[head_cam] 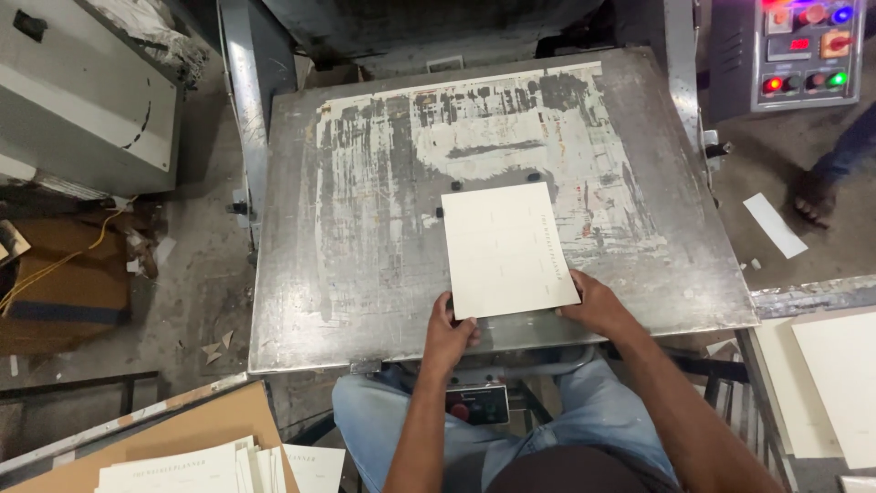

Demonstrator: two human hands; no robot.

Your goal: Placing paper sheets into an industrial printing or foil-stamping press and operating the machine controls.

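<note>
Two hands, left hand (pixel 449 336), right hand (pixel 594 306), hold card (pixel 507 248) on worn steel plate (pixel 365 274).

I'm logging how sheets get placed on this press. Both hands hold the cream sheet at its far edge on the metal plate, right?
Not quite. The head view shows the left hand and right hand holding the cream sheet at its near edge, the one closest to the person, not the far edge. The sheet does lie flat on the metal plate.
</note>
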